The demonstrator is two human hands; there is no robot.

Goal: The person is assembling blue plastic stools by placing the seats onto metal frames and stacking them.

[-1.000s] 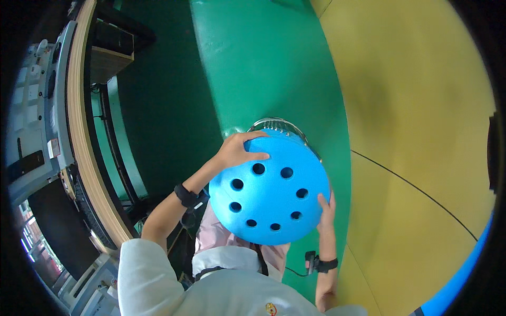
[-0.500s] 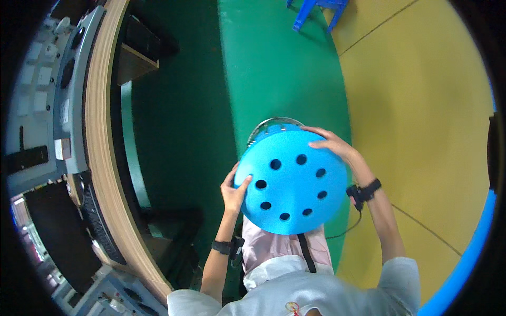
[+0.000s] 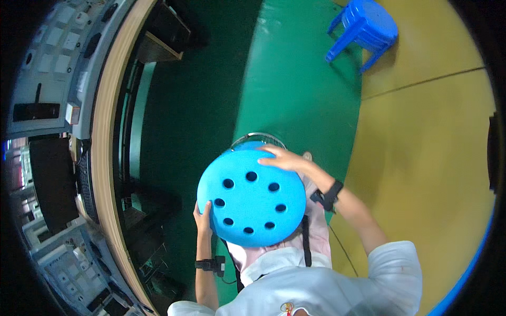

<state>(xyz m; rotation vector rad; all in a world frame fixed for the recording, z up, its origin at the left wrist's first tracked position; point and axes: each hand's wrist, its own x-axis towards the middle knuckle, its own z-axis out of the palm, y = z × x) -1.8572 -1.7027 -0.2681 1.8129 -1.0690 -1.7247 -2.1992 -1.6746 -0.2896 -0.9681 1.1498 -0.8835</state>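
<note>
- Since half a second ago, the blue disc (image 3: 250, 203) appears further left, at lower centre; handling seems unfinished.
- The left hand (image 3: 202, 221) grips its left rim; the right hand's (image 3: 284, 159) fingers grasp its upper right edge.
- Left of frame, a small box (image 3: 73, 113) hides its contents.
</note>
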